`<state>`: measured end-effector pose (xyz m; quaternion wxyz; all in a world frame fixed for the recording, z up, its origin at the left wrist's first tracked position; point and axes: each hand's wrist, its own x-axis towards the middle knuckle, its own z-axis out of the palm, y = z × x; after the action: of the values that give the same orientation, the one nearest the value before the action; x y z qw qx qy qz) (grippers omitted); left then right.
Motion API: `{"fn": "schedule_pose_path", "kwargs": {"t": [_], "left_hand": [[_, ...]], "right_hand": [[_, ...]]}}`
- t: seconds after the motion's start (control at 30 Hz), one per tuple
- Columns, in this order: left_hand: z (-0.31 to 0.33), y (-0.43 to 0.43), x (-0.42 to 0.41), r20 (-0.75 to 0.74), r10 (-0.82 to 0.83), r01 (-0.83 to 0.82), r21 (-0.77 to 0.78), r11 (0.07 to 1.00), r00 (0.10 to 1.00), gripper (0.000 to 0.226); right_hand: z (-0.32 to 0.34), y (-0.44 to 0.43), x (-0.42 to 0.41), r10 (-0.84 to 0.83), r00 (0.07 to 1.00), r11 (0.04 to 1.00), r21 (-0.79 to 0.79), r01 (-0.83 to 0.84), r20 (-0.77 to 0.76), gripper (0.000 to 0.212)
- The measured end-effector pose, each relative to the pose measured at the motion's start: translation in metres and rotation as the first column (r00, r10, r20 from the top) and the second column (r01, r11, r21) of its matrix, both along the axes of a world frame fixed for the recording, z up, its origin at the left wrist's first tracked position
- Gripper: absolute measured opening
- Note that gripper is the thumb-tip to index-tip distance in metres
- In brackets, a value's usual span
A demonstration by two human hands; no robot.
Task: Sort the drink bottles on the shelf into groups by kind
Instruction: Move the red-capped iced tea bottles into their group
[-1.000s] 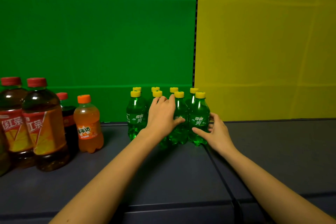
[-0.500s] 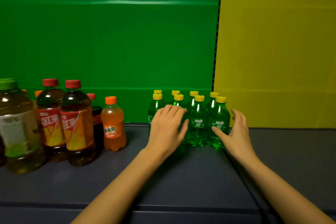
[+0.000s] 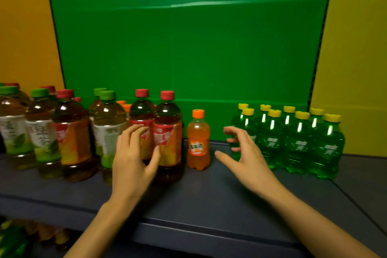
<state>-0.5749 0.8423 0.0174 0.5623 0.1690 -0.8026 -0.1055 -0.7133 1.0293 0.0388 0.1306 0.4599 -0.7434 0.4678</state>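
Near orange bottle (image 3: 198,142) now: left hand (image 3: 134,159); right hand (image 3: 247,157)

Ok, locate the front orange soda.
Head view, centre: the orange soda stands between the red-capped tea on the left and the green bottles on the right.

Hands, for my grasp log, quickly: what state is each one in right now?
Left hand: open, fingers spread, holding nothing.
Right hand: open, fingers spread, holding nothing.

Glossy plastic bottles (image 3: 297,142) — matt shelf (image 3: 209,201)
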Motion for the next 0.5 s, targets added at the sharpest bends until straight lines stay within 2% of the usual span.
{"fn": "schedule_pose_path", "kwargs": {"t": [0.13, 0.27, 0.33, 0.43, 0.5], "left_hand": [[-0.002, -0.027, 0.011, 0.052, -0.161, 0.154, 0.123, 0.98, 0.986, 0.071], [-0.004, -0.027, 0.008, 0.022, -0.4, 0.363, 0.377, 0.852, 0.916, 0.088], [-0.008, -0.03, 0.005, 0.008, -0.433, 0.389, 0.422, 0.818, 0.901, 0.09], [-0.013, -0.033, 0.0, 0.013, -0.435, 0.378, 0.471, 0.797, 0.9, 0.09], [-0.016, -0.032, -0.001, -0.006, -0.419, 0.37, 0.48, 0.795, 0.908, 0.088]], "right_hand": [[-0.004, -0.064, 0.032, 0.093, 0.99, 0.995, -0.046, -0.088, 0.11, 0.058], [-0.007, -0.105, 0.051, 0.099, 0.97, 0.99, -0.119, -0.074, 0.224, 0.07], [-0.009, -0.119, 0.057, 0.088, 0.956, 0.986, -0.163, -0.043, 0.281, 0.072], [-0.016, -0.134, 0.059, 0.048, 0.955, 0.985, -0.174, 0.004, 0.292, 0.089], [-0.018, -0.139, 0.06, 0.016, 0.959, 0.985, -0.171, 0.034, 0.282, 0.084]]}}
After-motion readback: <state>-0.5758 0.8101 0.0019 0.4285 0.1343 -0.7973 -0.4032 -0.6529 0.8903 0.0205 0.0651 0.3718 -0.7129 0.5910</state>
